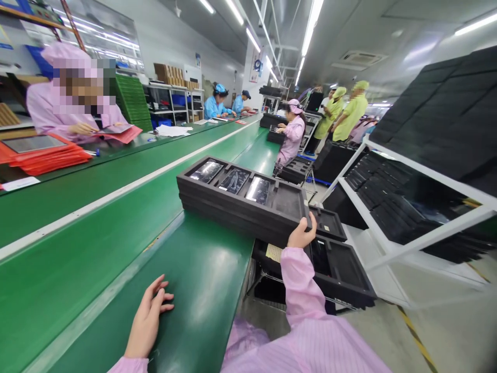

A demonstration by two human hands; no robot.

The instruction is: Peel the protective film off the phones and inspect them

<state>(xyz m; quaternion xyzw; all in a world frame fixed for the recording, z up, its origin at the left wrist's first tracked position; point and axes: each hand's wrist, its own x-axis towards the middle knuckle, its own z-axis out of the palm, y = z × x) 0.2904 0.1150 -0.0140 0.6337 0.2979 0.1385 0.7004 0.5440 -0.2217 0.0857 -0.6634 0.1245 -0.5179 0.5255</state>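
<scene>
A stack of black trays is shown at the centre of the frame, set at a slant on a green work surface. Four compartments are seen in the top tray: the three toward the left are occupied by a first screen, a second screen and a third screen, one to each, while the floor of the rightmost is exposed. The near right corner of the stack is touched by the right hand, its thumb and fingers raised against the tray's end; whether weight is borne by it cannot be told. The left hand, at lower left of centre, is held free with fingers loosely spread and slightly bent, near the work surface; contact with it cannot be judged.

At lower right of centre, beside the stack, a dark panel is held in a lower tray. The right side is filled by a white rack loaded with dark trays. At upper left, red sheets are piled before a co-worker in pink, by whom a red sleeve is handled.
</scene>
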